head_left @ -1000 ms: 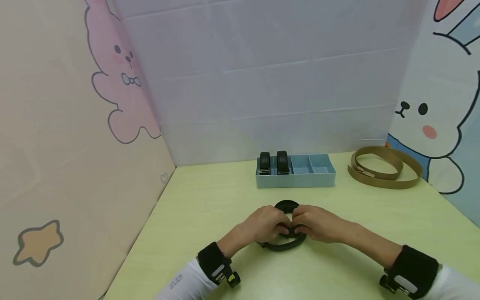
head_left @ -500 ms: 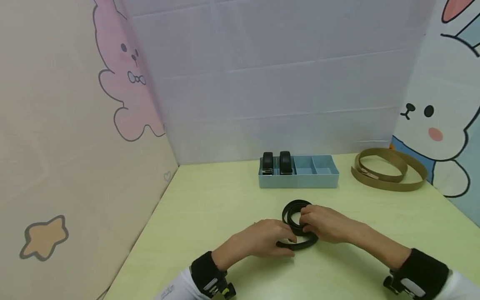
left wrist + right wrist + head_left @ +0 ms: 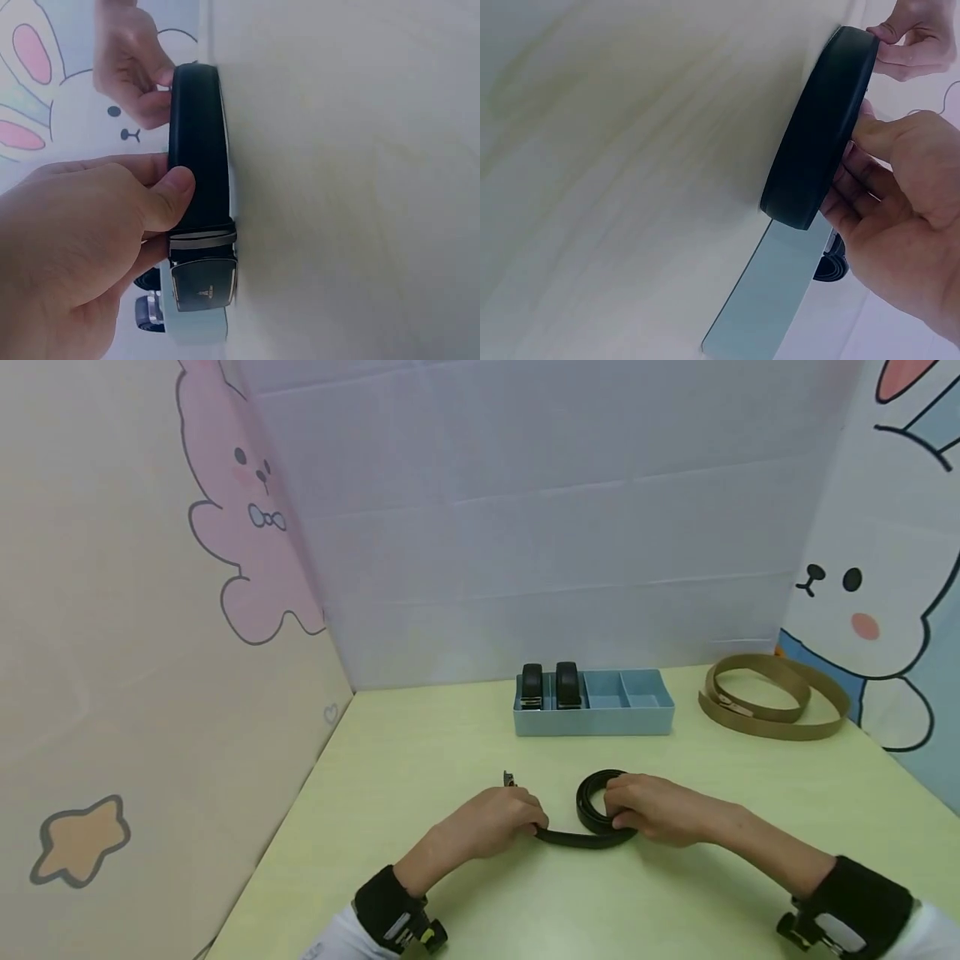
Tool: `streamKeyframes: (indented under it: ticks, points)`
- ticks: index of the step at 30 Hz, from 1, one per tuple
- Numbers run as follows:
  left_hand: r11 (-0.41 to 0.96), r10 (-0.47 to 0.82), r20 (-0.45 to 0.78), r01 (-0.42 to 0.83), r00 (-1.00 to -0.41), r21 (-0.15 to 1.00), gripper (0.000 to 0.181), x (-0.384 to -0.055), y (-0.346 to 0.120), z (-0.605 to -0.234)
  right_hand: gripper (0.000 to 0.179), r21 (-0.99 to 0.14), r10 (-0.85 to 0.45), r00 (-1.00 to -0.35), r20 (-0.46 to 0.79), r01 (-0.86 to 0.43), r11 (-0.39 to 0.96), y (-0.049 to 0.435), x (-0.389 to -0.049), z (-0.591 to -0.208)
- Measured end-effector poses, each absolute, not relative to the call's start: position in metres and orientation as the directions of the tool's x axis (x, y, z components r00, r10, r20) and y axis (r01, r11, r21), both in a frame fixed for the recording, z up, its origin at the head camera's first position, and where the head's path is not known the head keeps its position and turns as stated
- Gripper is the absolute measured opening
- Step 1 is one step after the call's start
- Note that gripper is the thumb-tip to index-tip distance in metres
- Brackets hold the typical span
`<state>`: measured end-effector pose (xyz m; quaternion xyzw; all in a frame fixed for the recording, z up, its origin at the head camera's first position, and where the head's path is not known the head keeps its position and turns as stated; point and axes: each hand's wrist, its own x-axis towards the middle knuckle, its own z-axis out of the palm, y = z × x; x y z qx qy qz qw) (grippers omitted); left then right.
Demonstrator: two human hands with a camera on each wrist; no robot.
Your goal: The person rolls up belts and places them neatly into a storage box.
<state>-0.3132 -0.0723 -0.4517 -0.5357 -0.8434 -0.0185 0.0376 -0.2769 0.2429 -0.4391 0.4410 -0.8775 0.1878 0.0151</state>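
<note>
A black belt point(image 3: 585, 841) stands on its edge on the table, one part wound into a coil and a straight length running left. My left hand point(image 3: 491, 818) pinches that length near the buckle end; in the left wrist view its thumb lies on the strap, just above the dark buckle point(image 3: 204, 285) and metal-trimmed loop. At the coil, my right hand point(image 3: 663, 808) grips the wound part, thumb and fingers at its upper edge in the right wrist view. The coil's inner turns are partly hidden by the right fingers.
Behind the hands stands a pale blue divided box point(image 3: 592, 722). Two rolled black belts, one point(image 3: 532, 685) beside another point(image 3: 567, 685), sit in its left compartments. At the back right lies a loosely coiled tan belt point(image 3: 795, 731). Printed walls border the table.
The left hand let go near the coil, moved left and now pinches the belt by its buckle end. The free length is drawn straighter. The right hand stays at the coil.
</note>
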Motion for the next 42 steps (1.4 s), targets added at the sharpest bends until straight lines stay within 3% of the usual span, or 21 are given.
streamKeyframes:
  ticks: [11,20,33,37,42]
  points:
    - [0.418,0.901,0.140,0.908,-0.411,-0.021,0.017,-0.321,-0.087,-0.454,0.027,-0.357,-0.756,-0.638,0.145,-0.746,0.562,0.241,-0.272,-0.436]
    - [0.389,0.897,0.269,0.915,-0.350,-0.106,0.022,-0.342,-0.088,-0.463,0.023,-0.326,-0.792,-0.573,0.208,-0.804,0.496,0.226,-0.265,-0.441]
    - [0.371,0.885,0.346,0.921,-0.312,-0.118,0.027,-0.367,-0.053,-0.470,0.019,-0.294,-0.797,-0.569,0.202,-0.812,0.505,0.200,-0.258,-0.444]
    - [0.365,0.880,0.339,0.931,-0.333,-0.033,0.029,-0.361,-0.051,-0.472,0.017,-0.279,-0.789,-0.575,0.215,-0.810,0.515,0.199,-0.256,-0.446]
    - [0.435,0.804,0.399,0.894,-0.441,0.109,0.017,-0.346,-0.056,-0.472,0.018,-0.288,-0.777,-0.587,0.227,-0.803,0.522,0.200,-0.254,-0.446]
